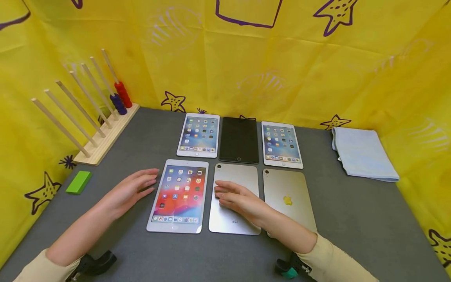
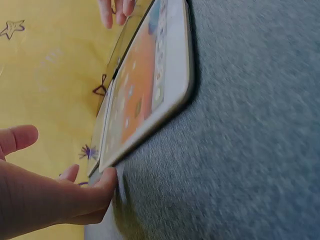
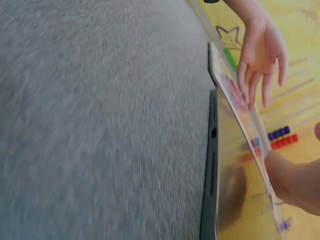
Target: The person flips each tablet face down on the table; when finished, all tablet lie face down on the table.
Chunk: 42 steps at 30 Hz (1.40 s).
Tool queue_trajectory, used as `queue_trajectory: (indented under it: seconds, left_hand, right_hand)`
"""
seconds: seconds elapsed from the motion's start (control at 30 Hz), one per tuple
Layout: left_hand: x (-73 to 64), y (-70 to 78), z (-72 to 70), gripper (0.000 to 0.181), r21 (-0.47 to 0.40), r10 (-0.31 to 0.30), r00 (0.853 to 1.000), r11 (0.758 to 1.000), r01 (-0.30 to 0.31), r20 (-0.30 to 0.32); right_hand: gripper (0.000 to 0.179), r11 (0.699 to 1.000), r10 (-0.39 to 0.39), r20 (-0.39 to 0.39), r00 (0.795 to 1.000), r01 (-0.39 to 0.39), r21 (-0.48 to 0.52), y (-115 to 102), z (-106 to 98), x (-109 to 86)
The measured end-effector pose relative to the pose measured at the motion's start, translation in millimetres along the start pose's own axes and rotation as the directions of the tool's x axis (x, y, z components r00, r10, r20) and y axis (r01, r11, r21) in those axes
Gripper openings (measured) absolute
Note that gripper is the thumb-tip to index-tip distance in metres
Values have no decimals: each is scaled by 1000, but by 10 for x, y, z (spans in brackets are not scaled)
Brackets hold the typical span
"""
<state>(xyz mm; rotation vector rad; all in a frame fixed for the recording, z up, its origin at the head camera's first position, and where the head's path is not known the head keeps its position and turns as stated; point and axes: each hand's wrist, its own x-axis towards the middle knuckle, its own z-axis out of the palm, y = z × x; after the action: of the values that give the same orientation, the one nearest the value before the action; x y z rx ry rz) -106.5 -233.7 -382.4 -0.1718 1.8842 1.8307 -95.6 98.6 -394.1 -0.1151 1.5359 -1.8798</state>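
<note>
Silver tablet (image 1: 227, 216) under right grip (image 1: 241, 198), white tablet (image 1: 178, 196) beside left grip (image 1: 131, 190)

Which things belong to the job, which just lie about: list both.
Probably in the job: front-left lit tablet, front-middle silver tablet below the right fingers, front-right logo tablet, back-left lit tablet, back-middle dark tablet, back-right lit tablet.

Apparently just lying about: peg rack, green block, folded cloth.

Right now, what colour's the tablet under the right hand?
Silver; that tablet shows best in the head view.
</note>
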Motion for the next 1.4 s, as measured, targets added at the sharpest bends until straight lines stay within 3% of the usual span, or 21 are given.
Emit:
queue_trajectory:
  seconds: [0.23, 0.47, 0.77, 1.13, 1.4]
  left_hand:
    - [-47, -42, -97, 69, -42, -38, 999, 998, 39, 38]
    - [-88, -29, -85, 71, -25, -68, 995, 997, 70, 76]
    - [-84, -28, -54, 70, -7, -70, 996, 997, 71, 53]
    - [-16, 2, -40, 70, -31, -127, 991, 991, 129, 50]
    - [29, 1, -59, 55, -57, -91, 995, 994, 93, 45]
  right_hand:
    - [59, 997, 23, 39, 999, -26, 79, 27, 145, 89]
    - [66, 996, 36, 45, 998, -40, 76, 4, 229, 134]
    - [60, 997, 57, 59, 997, -59, 42, 11, 227, 129]
    - [57, 998, 63, 54, 997, -64, 23, 16, 230, 139]
    - [57, 998, 58, 61, 996, -60, 19, 14, 237, 138]
